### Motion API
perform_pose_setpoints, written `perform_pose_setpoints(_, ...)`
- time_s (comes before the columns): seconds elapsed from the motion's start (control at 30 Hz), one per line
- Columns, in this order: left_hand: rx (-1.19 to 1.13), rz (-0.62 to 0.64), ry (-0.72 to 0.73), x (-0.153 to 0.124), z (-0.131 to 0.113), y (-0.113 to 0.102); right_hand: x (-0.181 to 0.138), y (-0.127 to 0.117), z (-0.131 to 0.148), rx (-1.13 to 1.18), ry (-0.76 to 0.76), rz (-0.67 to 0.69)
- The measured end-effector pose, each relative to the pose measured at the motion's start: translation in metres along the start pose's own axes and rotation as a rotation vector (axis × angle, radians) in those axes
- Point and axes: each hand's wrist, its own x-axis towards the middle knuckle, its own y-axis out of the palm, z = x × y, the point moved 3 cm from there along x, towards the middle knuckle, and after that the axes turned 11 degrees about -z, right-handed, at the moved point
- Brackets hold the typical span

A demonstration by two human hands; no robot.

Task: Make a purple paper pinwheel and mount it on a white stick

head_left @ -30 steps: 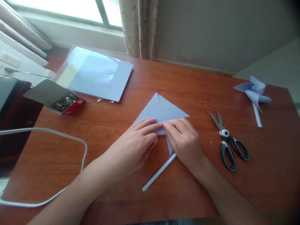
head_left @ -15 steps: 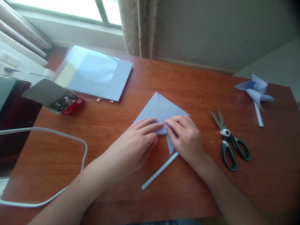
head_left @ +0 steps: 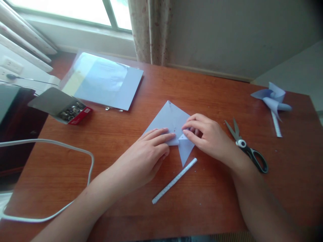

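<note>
A pale blue-white paper sheet (head_left: 171, 114) lies on the wooden table, partly folded, with small holes near its middle and one pointed corner towards me. My left hand (head_left: 153, 144) holds a folded flap against the sheet, fingertips near the middle holes. At the right side, my right hand (head_left: 202, 134) pinches a corner of the paper between thumb and fingers, lifting and bending it. Just below the paper's point lies a rolled paper stick (head_left: 174, 181), touched by neither hand. Scissors (head_left: 242, 144) rest half-spread right of my right hand, one handle hidden by my forearm.
A finished paper pinwheel (head_left: 274, 97) on a stick lies at the far right. Back left are a plastic sleeve of sheets (head_left: 101, 80) and an open box of metal pins (head_left: 74, 112). A white cable (head_left: 92, 161) loops at the left. Tiny paper scraps dot the table.
My right hand has moved right and slightly up from the paper's middle, uncovering the holes, the right flap and the stick's upper end. My left hand stays put.
</note>
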Motion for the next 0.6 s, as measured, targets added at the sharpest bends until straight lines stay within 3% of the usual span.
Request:
perform_pose_setpoints(0.33,-0.018,-0.038,0.009,-0.001,0.001,0.001,0.011,-0.015,-0.010,0.056,-0.093,0.212)
perform_pose_setpoints(0.6,0.009,-0.001,0.000,0.000,0.000,-0.001,0.015,-0.008,-0.009,0.083,-0.008,0.130)
